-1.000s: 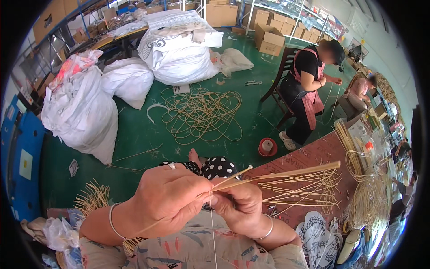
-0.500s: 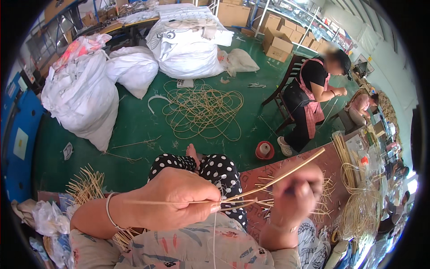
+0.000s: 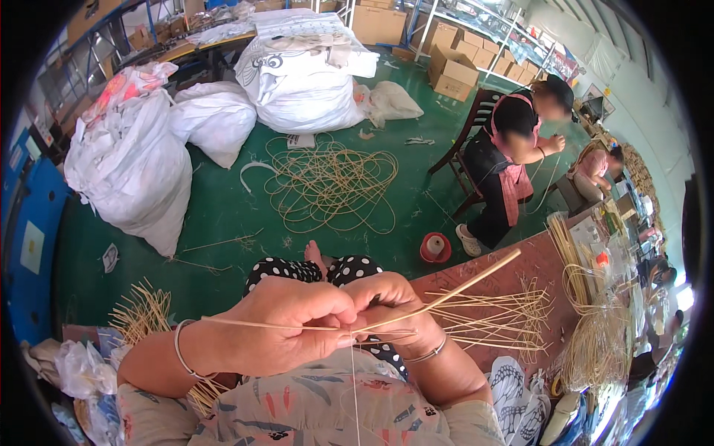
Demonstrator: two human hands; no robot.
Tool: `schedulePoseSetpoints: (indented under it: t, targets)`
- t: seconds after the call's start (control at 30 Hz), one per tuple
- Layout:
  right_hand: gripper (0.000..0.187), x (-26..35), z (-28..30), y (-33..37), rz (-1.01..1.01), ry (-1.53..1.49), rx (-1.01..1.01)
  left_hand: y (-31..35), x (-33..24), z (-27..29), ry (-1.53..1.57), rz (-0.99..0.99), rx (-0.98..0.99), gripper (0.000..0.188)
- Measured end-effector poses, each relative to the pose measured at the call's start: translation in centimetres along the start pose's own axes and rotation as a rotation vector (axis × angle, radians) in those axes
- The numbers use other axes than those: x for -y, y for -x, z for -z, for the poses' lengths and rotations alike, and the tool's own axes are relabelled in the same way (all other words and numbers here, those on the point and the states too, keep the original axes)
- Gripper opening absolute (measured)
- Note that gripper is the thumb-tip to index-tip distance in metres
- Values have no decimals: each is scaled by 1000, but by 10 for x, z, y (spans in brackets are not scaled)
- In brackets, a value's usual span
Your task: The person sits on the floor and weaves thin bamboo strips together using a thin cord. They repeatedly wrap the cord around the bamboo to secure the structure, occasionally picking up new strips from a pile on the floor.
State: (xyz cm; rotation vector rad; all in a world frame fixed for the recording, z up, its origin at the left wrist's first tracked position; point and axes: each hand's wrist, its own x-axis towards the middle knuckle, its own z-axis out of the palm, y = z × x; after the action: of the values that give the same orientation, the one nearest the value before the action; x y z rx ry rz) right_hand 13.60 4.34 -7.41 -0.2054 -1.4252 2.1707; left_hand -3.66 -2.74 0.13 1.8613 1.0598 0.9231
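Between thumb and index finger, my left hand pinches thin tan cane strips where they cross. One strip slants up to the right, over my right hand; a thinner end points left across my left hand. My right hand is closed, its fingertips meeting those of my left at the crossing. Something dark shows inside its curled fingers, too hidden to name. A white thread hangs straight down from the joint, over my patterned top.
Loose cane sticks lie on a reddish board at right; another cane bundle is at left. Coiled cane, white sacks and a red bucket stand on the green floor. A co-worker sits at right.
My right hand has come in from the right to meet my left fingertips. The left hand keeps its pinch on the cane strips, whose long end now sits slightly lower and further left.
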Motion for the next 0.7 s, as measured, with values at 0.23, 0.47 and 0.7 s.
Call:
schedulePoseSetpoints:
  t: [0.23,0.47,0.7]
  targets:
    - [6,13,12,5,530,81,-428,3,9,11,-288,-239,-155,11]
    - [30,10,-46,1,293,75,-288,-14,20,1,-550,-330,-299,11]
    - [14,26,-69,7,540,-931,723,7,-31,-2,-440,-502,-245,16]
